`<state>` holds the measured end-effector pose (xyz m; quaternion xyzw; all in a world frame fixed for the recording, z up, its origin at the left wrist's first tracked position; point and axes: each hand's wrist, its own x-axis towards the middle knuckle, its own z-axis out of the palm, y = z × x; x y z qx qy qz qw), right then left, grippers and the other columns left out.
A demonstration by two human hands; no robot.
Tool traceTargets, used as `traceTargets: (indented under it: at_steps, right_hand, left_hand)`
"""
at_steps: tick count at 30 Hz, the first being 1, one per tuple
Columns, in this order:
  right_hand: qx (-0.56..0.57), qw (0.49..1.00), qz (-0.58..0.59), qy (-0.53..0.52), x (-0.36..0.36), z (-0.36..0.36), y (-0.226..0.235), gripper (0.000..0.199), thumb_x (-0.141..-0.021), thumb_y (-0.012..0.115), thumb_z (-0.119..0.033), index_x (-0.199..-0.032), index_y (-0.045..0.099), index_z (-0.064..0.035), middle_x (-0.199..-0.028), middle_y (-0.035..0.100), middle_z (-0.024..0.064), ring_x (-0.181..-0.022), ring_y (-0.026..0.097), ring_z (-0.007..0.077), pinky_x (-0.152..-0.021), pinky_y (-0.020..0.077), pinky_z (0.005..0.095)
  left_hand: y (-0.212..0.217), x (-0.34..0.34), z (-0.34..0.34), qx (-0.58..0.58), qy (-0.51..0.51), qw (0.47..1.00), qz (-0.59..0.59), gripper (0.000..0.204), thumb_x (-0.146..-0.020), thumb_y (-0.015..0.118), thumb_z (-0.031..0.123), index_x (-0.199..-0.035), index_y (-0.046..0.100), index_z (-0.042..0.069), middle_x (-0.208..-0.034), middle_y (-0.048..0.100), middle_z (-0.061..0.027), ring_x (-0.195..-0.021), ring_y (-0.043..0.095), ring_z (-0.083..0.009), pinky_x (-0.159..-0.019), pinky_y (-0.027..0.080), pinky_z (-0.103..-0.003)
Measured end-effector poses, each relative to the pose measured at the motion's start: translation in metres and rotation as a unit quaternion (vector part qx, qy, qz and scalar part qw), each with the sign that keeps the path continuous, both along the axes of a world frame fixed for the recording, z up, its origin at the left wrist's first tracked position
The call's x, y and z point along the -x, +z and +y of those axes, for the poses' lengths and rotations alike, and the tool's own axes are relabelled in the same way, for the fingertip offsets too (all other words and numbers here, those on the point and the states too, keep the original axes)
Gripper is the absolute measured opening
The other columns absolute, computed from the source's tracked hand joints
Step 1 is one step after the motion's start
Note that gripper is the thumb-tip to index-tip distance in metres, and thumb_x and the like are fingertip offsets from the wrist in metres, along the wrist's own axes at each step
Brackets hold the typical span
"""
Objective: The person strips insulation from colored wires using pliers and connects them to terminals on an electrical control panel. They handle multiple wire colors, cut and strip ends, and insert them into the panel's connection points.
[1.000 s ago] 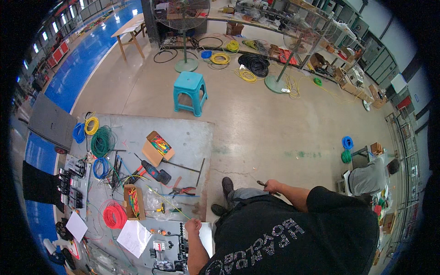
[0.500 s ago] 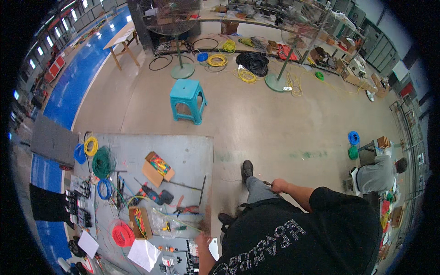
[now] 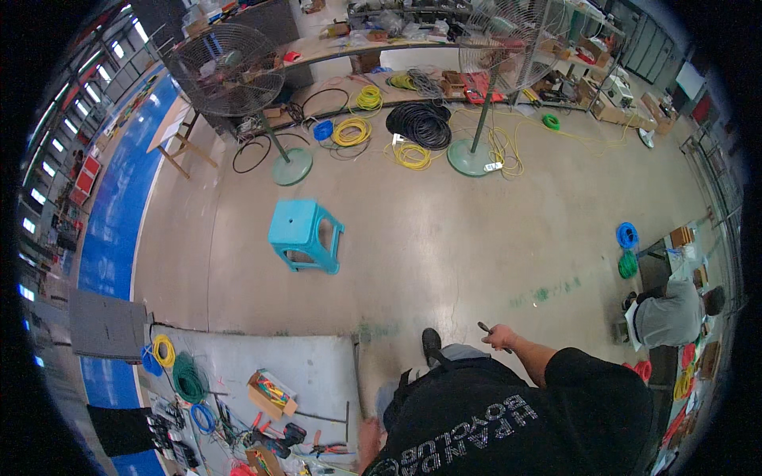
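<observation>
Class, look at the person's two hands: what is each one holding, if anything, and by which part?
The right hand grips a thin dark rod-like tool by one end. The left hand touches the grey sheet; holding anything cannot be told.

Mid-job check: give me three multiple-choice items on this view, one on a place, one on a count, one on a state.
1. Where is the teal stool?
A. on the bare floor beyond the grey mat
B. on the mat
C. on a bench

2. How many standing fans show?
A. one
B. two
C. four

3. What is the right hand doing?
A. hanging open
B. closed on a thin dark tool
C. resting on the stool

Key: 1 A, the stool stands alone on concrete; 2 B, a dark fan and a pale fan; 3 B, the fingers wrap the tool.
</observation>
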<state>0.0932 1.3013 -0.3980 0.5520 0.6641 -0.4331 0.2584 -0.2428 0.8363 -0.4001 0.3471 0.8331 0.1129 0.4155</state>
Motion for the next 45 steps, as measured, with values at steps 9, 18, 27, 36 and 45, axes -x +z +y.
traceTargets:
  at_steps: [9, 18, 27, 36, 45]
  right_hand:
    - [0.043, 0.993, -0.001, -0.111, 0.076, 0.142, -0.006, 0.048, -0.087, 0.066, -0.049, -0.076, 0.069, -0.0026, -0.067, 0.069, 0.0072, -0.056, 0.067, 0.0192, -0.059, 0.0553, 0.0347]
    - [0.063, 0.995, -0.066, 0.032, 0.173, 0.297, -0.039, 0.049, -0.083, 0.063, -0.055, -0.086, 0.074, -0.0075, -0.08, 0.073, 0.0126, -0.071, 0.071, 0.0277, -0.069, 0.056, 0.0417]
    - [-0.035, 0.983, 0.038, -0.175, 0.363, 0.529, 0.039, 0.052, -0.083, 0.066, -0.057, -0.088, 0.074, -0.0052, -0.073, 0.07, 0.01, -0.069, 0.069, 0.0235, -0.067, 0.0545, 0.0387]
    - [-0.03, 0.991, 0.048, -0.117, 0.483, 0.719, -0.016, 0.05, -0.086, 0.069, -0.05, -0.082, 0.071, -0.001, -0.071, 0.068, 0.0113, -0.059, 0.066, 0.0208, -0.058, 0.0537, 0.036]
    - [0.043, 0.979, 0.058, -0.19, 0.604, 0.977, -0.011, 0.044, -0.091, 0.07, -0.039, -0.071, 0.062, -0.0012, -0.064, 0.063, 0.0086, -0.05, 0.059, 0.0179, -0.047, 0.0494, 0.0342]
  left_hand:
    - [0.006, 0.101, 0.206, 0.012, 0.091, 0.994, -0.065, 0.019, -0.091, 0.06, 0.023, -0.09, 0.069, 0.006, -0.075, 0.065, -0.0055, -0.07, 0.063, -0.0202, -0.06, 0.049, -0.041]
    - [-0.116, 0.28, 0.392, -0.019, -0.363, 0.922, 0.135, 0.023, -0.089, 0.055, 0.027, -0.088, 0.068, 0.008, -0.093, 0.072, -0.0132, -0.084, 0.069, -0.0324, -0.073, 0.054, -0.048]
    - [0.015, 0.497, 0.733, -0.126, 0.324, 0.887, -0.304, 0.019, -0.098, 0.062, 0.022, -0.103, 0.063, 0.004, -0.083, 0.068, -0.007, -0.073, 0.066, -0.0157, -0.058, 0.051, -0.028]
    - [0.024, 0.575, 0.893, -0.171, 0.434, 0.824, -0.322, 0.015, -0.098, 0.062, 0.014, -0.103, 0.059, 0.001, -0.088, 0.065, -0.0092, -0.07, 0.064, -0.0173, -0.056, 0.051, -0.028]
    - [-0.013, 0.599, 1.009, -0.135, 0.49, 0.802, -0.314, 0.017, -0.098, 0.058, 0.013, -0.105, 0.061, -0.002, -0.084, 0.069, -0.0113, -0.071, 0.068, -0.0188, -0.06, 0.055, -0.029]
